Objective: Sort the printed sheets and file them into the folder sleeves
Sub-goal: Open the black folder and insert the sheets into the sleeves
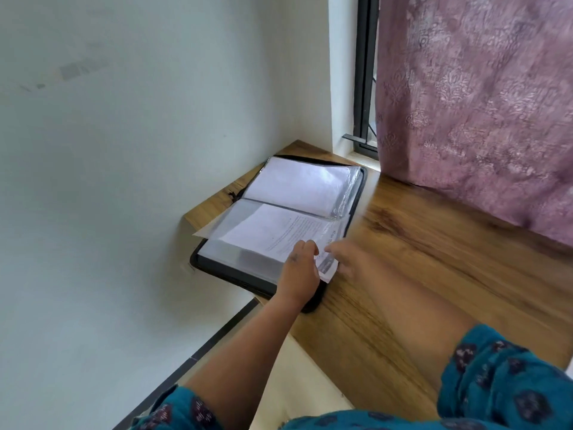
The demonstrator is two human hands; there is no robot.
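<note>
Reaching across a wooden table (418, 243), a person in teal patterned sleeves (508, 380) works at a black zip-around display folder (356, 200) that lies open near the table's far left corner, against a pale wall (124, 150). The left hand (299, 268) rests on the near page of the folder, its fingers (307, 248) curled down onto the edge of a printed sheet (297, 234) that sits partly inside a clear plastic sleeve (223, 225); whether they pinch the paper or merely press on it cannot be told. The right hand (347, 259) is blurred, its fingers extended toward the same sheet's near right corner, which pokes out past the folder's edge; its exact hold cannot be made out either. The sleeve's loose left corner juts beyond the folder and over the table's edge. The far half of the folder holds a thick stack of filled sleeves (297, 184), their glossy edges catching the light. A mauve patterned curtain (477, 103) hangs over the table's far right side, beside a dark window frame (366, 72).
</note>
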